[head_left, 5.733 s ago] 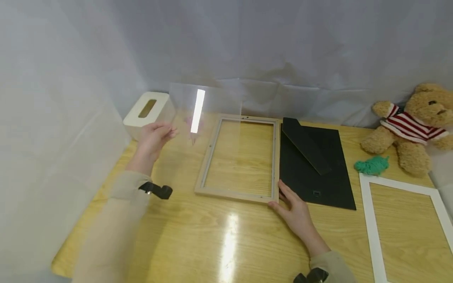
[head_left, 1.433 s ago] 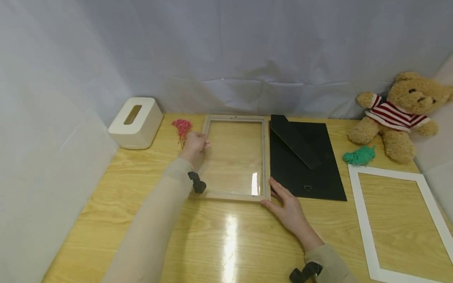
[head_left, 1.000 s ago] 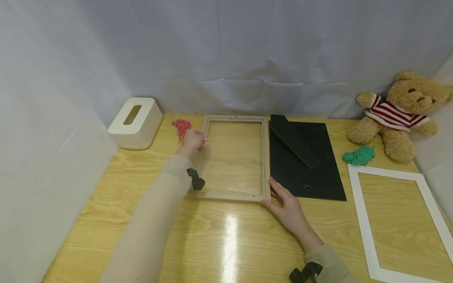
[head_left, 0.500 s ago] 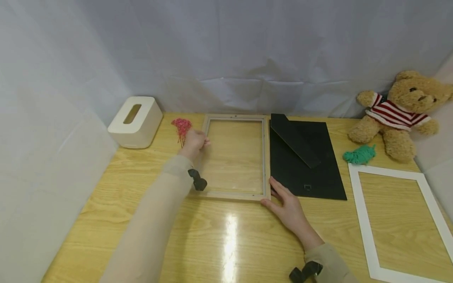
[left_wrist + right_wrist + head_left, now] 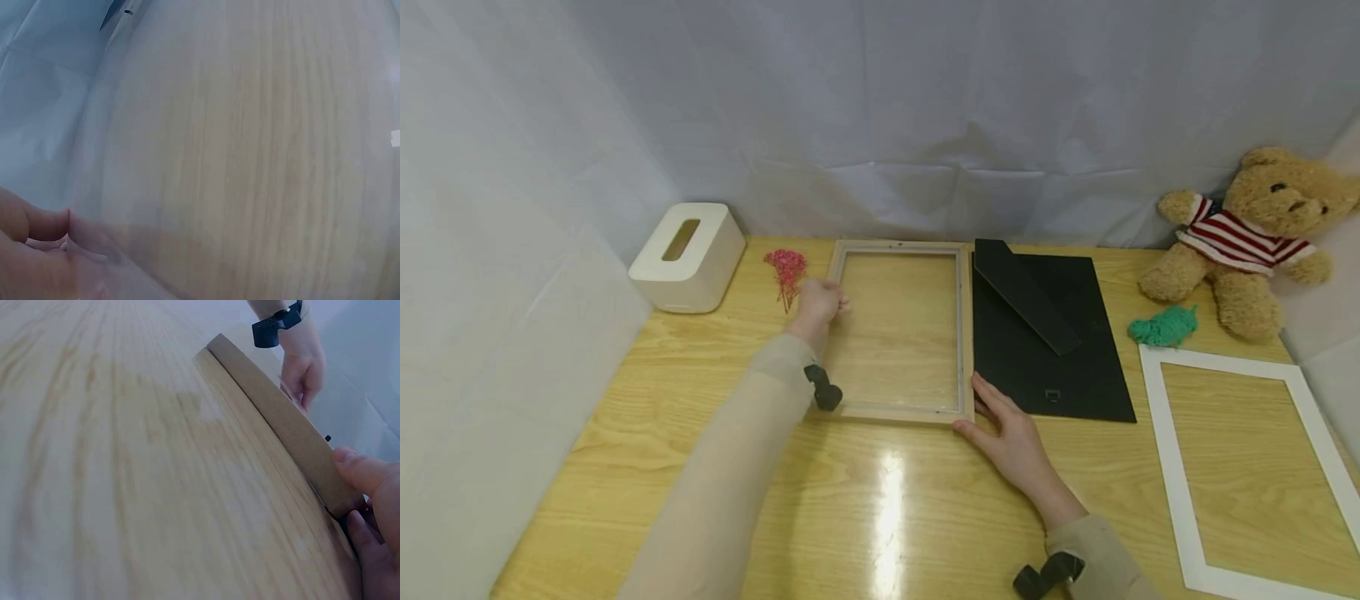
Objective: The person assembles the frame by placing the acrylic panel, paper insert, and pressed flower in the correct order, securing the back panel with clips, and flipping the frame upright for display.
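My left hand pinches the left edge of a clear plastic sheet between thumb and fingers. That sheet lies over the opening of a light wooden picture frame, its left side tilted up toward the hand. At the frame's near right corner, my right hand grips the wood, with the thumb on the near side and the fingers round the right side. The frame lies back side up on the table. Behind the left hand is a small bunch of pink dried flowers.
Right of the frame lies a black backing board with its stand leg. A white mat frame, a green yarn bundle and a teddy bear are farther right. A white tissue box stands at the back left.
The left hand has brought the clear sheet from the air at the left down over the frame. In the last second it has shifted only slightly. The right hand stays at the corner.
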`<state>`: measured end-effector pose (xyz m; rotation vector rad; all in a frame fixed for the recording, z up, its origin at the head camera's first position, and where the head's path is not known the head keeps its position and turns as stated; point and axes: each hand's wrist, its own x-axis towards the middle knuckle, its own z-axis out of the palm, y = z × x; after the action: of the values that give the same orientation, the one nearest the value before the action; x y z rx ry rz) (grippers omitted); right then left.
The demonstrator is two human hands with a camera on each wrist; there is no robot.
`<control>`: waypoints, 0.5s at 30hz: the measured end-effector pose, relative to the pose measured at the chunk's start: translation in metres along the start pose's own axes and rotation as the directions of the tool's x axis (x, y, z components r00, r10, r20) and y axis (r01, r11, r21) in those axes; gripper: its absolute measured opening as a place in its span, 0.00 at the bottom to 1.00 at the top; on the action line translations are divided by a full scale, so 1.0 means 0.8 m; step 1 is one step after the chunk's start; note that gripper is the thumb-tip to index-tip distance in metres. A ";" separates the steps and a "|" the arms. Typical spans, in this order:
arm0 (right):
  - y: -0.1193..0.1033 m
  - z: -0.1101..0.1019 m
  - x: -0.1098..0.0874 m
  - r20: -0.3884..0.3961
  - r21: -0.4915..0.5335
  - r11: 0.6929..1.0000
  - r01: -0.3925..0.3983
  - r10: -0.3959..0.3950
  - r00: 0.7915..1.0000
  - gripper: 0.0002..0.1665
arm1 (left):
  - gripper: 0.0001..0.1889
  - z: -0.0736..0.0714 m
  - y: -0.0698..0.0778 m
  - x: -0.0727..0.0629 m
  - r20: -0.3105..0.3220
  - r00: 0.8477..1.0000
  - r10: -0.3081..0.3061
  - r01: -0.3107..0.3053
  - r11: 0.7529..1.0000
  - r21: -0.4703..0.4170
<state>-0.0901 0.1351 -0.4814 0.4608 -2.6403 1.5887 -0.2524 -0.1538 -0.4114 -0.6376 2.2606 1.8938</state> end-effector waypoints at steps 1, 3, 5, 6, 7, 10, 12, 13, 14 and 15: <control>0.000 0.000 0.000 0.001 0.000 1.000 0.000 0.000 1.000 0.45 | 0.19 0.001 -0.001 0.001 -0.007 1.000 0.012 -0.012 1.000 0.025; 0.001 0.000 0.000 0.003 0.003 1.000 -0.001 0.001 1.000 0.45 | 0.19 0.001 -0.003 0.001 -0.022 0.999 0.038 -0.036 0.995 0.091; 0.000 0.000 0.000 0.004 0.000 1.000 -0.001 0.001 1.000 0.45 | 0.18 0.002 -0.004 0.000 -0.039 0.997 0.064 -0.057 0.986 0.159; 0.000 -0.001 0.000 0.004 0.000 1.000 -0.001 0.001 1.000 0.45 | 0.18 0.002 -0.005 -0.001 -0.047 0.996 0.077 -0.067 0.980 0.187; 0.000 -0.001 0.000 0.005 -0.003 1.000 -0.001 0.001 1.000 0.45 | 0.18 0.003 -0.006 -0.002 -0.056 0.994 0.092 -0.078 0.975 0.206; 0.000 -0.001 0.000 0.006 -0.012 1.000 -0.001 0.001 1.000 0.45 | 0.19 0.001 -0.007 -0.007 -0.083 0.987 0.135 -0.109 0.959 0.262; -0.001 -0.001 0.000 0.007 -0.012 1.000 0.000 0.000 1.000 0.45 | 0.19 -0.001 -0.006 -0.011 -0.082 0.984 0.158 -0.128 0.947 0.293; -0.001 -0.001 0.000 0.007 -0.011 1.000 0.000 0.000 1.000 0.45 | 0.19 -0.003 -0.005 -0.011 -0.080 0.983 0.162 -0.130 0.942 0.308; -0.001 -0.001 -0.001 0.007 -0.012 1.000 -0.001 0.001 1.000 0.45 | 0.19 -0.005 -0.005 -0.012 -0.073 0.985 0.158 -0.127 0.939 0.320; -0.001 -0.001 -0.001 0.007 -0.011 1.000 0.000 0.000 1.000 0.45 | 0.19 -0.008 -0.006 -0.010 -0.062 0.985 0.164 -0.135 0.935 0.327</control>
<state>-0.0895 0.1357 -0.4804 0.4665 -2.6532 1.5746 -0.2421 -0.1584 -0.4117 -0.5230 2.6630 1.5228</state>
